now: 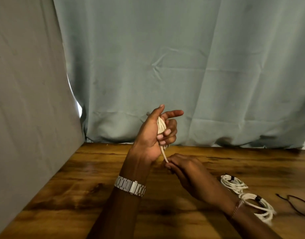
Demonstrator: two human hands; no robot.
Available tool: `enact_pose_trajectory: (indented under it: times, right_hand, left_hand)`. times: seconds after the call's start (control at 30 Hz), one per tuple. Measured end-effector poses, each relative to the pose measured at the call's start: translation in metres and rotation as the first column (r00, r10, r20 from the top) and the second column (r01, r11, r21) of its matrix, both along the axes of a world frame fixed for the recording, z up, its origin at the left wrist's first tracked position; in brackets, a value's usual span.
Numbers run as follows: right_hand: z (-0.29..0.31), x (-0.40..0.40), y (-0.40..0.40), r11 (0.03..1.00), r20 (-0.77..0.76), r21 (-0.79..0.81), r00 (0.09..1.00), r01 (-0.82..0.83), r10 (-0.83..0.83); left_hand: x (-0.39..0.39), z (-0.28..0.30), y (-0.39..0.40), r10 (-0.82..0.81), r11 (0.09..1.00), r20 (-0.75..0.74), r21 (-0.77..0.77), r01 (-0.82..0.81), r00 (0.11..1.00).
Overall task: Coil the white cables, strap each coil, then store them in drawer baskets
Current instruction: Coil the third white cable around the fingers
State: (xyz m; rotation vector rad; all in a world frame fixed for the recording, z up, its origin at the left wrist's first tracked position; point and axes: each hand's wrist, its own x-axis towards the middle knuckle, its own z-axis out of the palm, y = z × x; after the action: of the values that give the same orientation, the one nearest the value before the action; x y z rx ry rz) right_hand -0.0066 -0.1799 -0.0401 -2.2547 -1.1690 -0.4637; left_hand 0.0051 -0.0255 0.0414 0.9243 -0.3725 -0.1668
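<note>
Left hand (154, 135) raised above the tabletop's (79, 178) far edge, three fingers curled round a white cable coil (161, 125), index and thumb extended; right hand (184, 171) below, fingertips pinching the cable's free end (164, 156); two strapped coils (233, 184) (256, 207) lie near the right edge, beside thin dark ties (296, 201); watch (130, 186) on left wrist; no legible writing.
</note>
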Motion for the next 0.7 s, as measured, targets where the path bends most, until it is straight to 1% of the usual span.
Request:
enact_pose_trajectory:
  times: [0.1,0.17,0.2,0.3,0.4,0.47,0.53,0.6,0.63,0.67,0.7]
  right_hand:
    - [0.014,0.016,-0.01,0.994,-0.013,-0.032,0.994,-0.108,0.108]
    - [0.034,0.029,-0.014,0.984,-0.141,-0.038,0.976,-0.174,0.167]
    - [0.046,0.035,-0.016,0.985,-0.217,-0.021,0.962,-0.174,0.165]
    - [0.079,0.049,-0.021,0.981,-0.404,0.092,0.894,-0.169,0.192]
    - [0.102,0.051,-0.019,0.969,-0.489,0.209,0.844,-0.132,0.22]
    - [0.104,0.049,-0.016,0.955,-0.536,0.282,0.81,-0.093,0.238]
    - [0.096,0.044,-0.013,0.899,-0.59,0.435,0.742,-0.041,0.319]
    - [0.083,0.035,-0.007,0.784,-0.635,0.616,0.634,0.072,0.441]
    - [0.077,0.029,-0.003,0.718,-0.637,0.683,0.592,0.136,0.494]
    - [0.071,0.023,0.002,0.663,-0.625,0.726,0.576,0.182,0.526]
    - [0.066,0.018,0.008,0.62,-0.61,0.754,0.58,0.216,0.54]
  left_hand:
    - [-0.005,0.003,-0.002,-0.075,0.997,0.026,0.015,0.075,0.997]
    - [-0.009,0.004,-0.002,-0.13,0.991,0.038,0.024,0.13,0.991]
    - [-0.01,0.004,-0.003,-0.161,0.987,0.043,0.036,0.16,0.986]
    - [-0.014,0.003,-0.007,-0.261,0.963,0.063,0.081,0.256,0.963]
    - [-0.016,0.003,-0.005,-0.345,0.934,0.082,0.134,0.332,0.935]
    - [-0.018,0.004,-0.002,-0.385,0.919,0.108,0.138,0.37,0.916]
    - [-0.02,0.006,0.003,-0.424,0.904,0.133,0.117,0.41,0.896]
    - [-0.02,0.007,0.008,-0.455,0.89,0.157,0.104,0.444,0.876]
    - [-0.019,0.006,0.009,-0.468,0.884,0.164,0.1,0.457,0.868]
    - [-0.018,0.006,0.01,-0.481,0.877,0.171,0.097,0.471,0.86]
    - [-0.018,0.005,0.009,-0.492,0.87,0.178,0.094,0.483,0.852]
